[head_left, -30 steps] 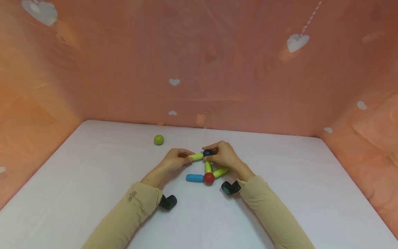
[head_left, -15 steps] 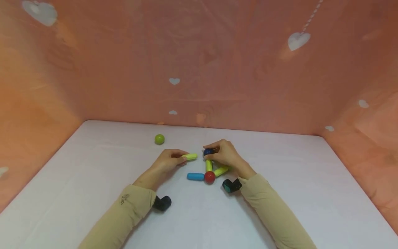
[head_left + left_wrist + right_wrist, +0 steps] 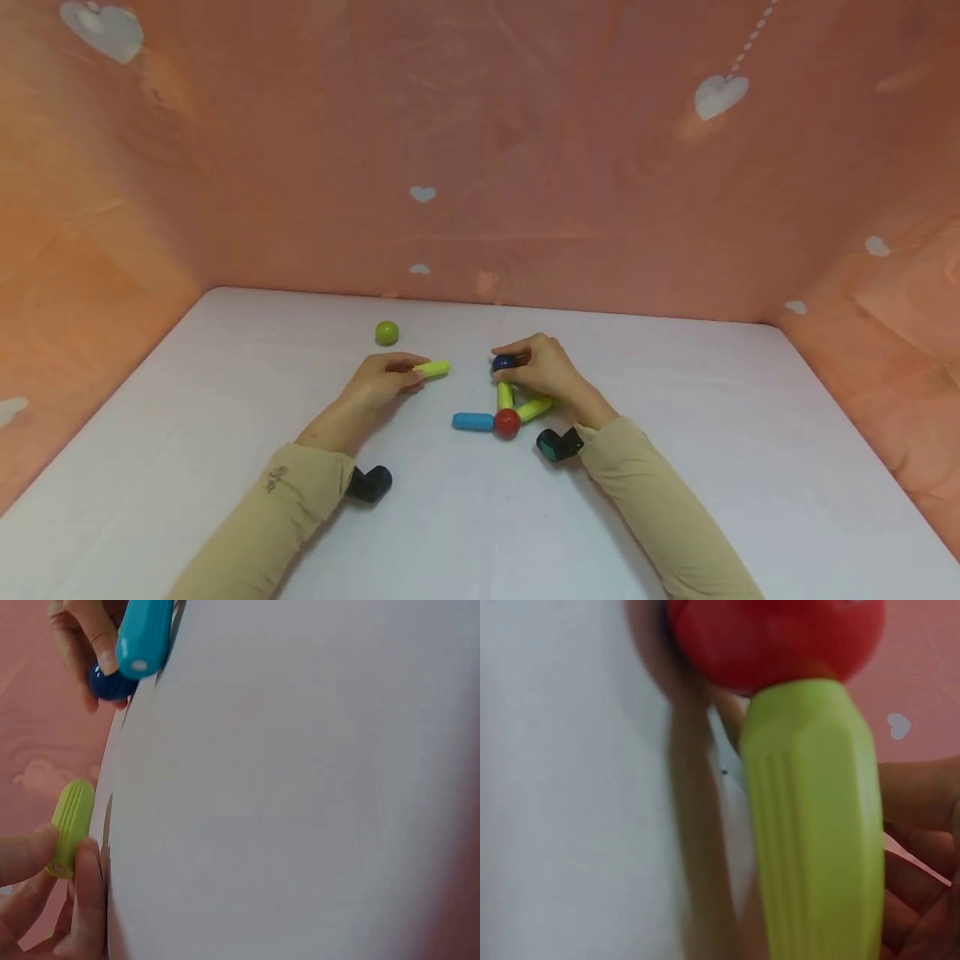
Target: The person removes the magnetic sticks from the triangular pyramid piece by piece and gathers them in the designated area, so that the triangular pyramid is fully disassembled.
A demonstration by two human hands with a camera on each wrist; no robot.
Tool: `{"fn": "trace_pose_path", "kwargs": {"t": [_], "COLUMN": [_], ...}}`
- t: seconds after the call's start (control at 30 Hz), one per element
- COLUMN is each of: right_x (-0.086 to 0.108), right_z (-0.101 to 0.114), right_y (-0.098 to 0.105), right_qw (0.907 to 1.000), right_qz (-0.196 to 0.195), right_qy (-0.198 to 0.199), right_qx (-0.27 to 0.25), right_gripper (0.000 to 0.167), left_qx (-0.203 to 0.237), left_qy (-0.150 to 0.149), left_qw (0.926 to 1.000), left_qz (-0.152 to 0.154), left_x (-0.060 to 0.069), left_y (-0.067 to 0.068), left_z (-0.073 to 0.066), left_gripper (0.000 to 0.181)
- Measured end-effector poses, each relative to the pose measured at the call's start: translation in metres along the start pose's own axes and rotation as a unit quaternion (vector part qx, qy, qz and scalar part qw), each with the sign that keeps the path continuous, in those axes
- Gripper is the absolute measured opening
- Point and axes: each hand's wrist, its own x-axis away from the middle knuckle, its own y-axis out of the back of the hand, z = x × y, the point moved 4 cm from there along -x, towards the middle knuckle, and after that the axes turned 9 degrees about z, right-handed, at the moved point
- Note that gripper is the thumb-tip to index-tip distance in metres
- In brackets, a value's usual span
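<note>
In the head view, your left hand (image 3: 375, 382) pinches a loose yellow-green rod (image 3: 432, 368), well apart from your right hand (image 3: 547, 369), which grips a dark blue ball (image 3: 503, 363). A second yellow-green rod (image 3: 506, 397) lies between that ball and a red ball (image 3: 507, 423); a light blue rod (image 3: 473, 422) touches the red one. Your forearms (image 3: 667, 508) angle inward.

In the left wrist view, your thumb and fingers hold the loose rod by one end.

In the right wrist view, a foreground yellow-green rod (image 3: 817, 817) meets the red ball.

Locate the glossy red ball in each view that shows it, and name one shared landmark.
Head: the glossy red ball is below and slightly right of centre, beside a light blue stick.
Left wrist: not visible.
Right wrist: at the top, cut by the upper edge, against a yellow-green stick.
Landmark: the bare right hand, near centre in head, upper left in left wrist, right edge in right wrist.
</note>
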Motion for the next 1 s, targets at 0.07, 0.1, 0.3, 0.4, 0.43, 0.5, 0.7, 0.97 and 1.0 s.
{"fn": "trace_pose_path", "kwargs": {"t": [0.07,0.1,0.3,0.4,0.43,0.5,0.7,0.97,1.0], "right_x": [0.001,0.001,0.001,0.001,0.0,0.0,-0.001,-0.001,-0.001], "right_z": [-0.001,-0.001,-0.001,0.0,0.0,-0.001,0.0,0.004,0.004], "right_y": [0.001,0.001,0.001,0.0,0.0,-0.001,-0.007,-0.008,-0.007], "right_qw": [1.0,1.0,1.0,1.0,1.0,0.9999,0.9993,0.9995,0.9995], "right_qz": [-0.002,-0.002,0.003,0.004,0.002,-0.001,0.002,0.006,0.006], "right_qy": [-0.003,-0.004,0.0,-0.002,-0.004,-0.01,-0.02,-0.017,-0.016], "right_qx": [0.0,-0.001,-0.008,-0.007,-0.008,-0.012,-0.031,-0.026,-0.026], "right_gripper": [0.037,0.037,0.037,0.038,0.038,0.037,0.036,0.036,0.036], "left_qx": [-0.015,-0.021,-0.033,-0.036,-0.038,-0.041,-0.05,-0.081,-0.079], "left_qy": [0.001,0.003,0.01,0.015,0.017,0.017,0.017,0.007,0.005], "left_qw": [0.9998,0.9996,0.9989,0.9984,0.9982,0.9978,0.9962,0.9945,0.9948], "left_qz": [-0.012,-0.018,-0.031,-0.041,-0.044,-0.05,-0.069,-0.066,-0.063], "left_x": [0.0,-0.001,-0.008,-0.013,-0.015,-0.018,-0.023,-0.006,-0.003], "left_y": [0.004,0.006,0.007,0.006,0.005,0.004,0.003,0.013,0.016], "left_z": [-0.001,-0.001,-0.003,-0.003,-0.004,-0.005,-0.008,-0.004,-0.003], "left_gripper": [0.034,0.034,0.034,0.034,0.034,0.034,0.033,0.032,0.033]}}
